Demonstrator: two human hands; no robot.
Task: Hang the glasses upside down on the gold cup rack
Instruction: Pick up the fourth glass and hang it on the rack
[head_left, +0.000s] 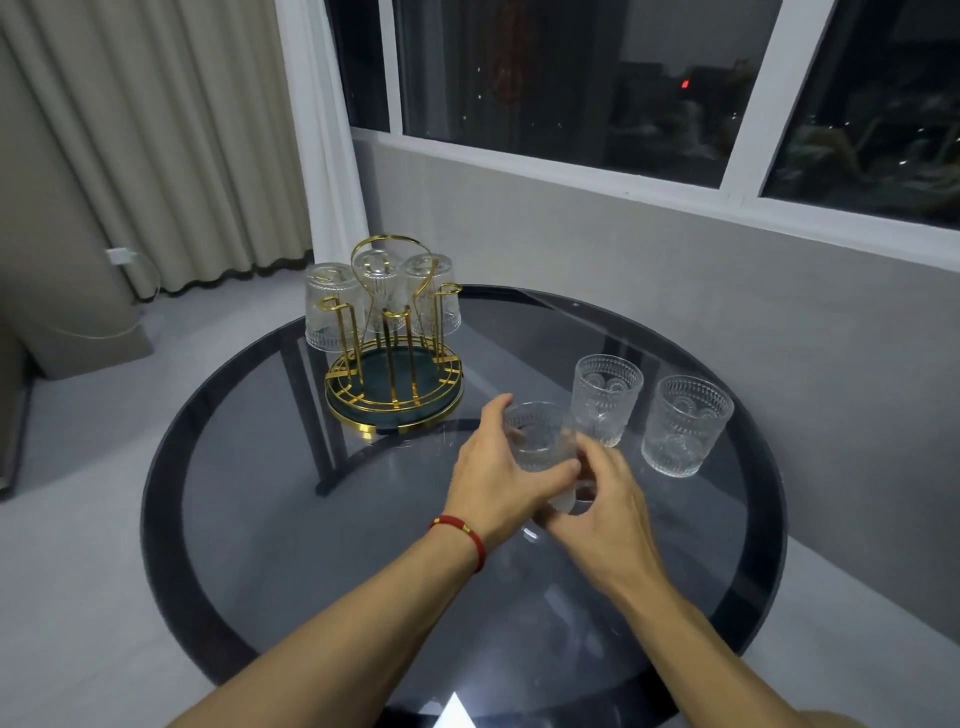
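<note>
The gold cup rack (395, 384) with a dark green base stands at the table's back left. Three embossed clear glasses hang upside down on its far pegs: one left (328, 304), one middle (379, 286), one right (434, 296). The near pegs are bare. My left hand (493, 478) and my right hand (605, 499) both grip a fourth glass (537, 439), mouth up, just above the table in front of the rack. Two more glasses stand upright to the right, one nearer (605, 400) and one farther right (685, 423).
The round dark glass table (260, 545) has a black rim. A grey wall and a window run behind and to the right. Curtains and a grey floor lie to the left.
</note>
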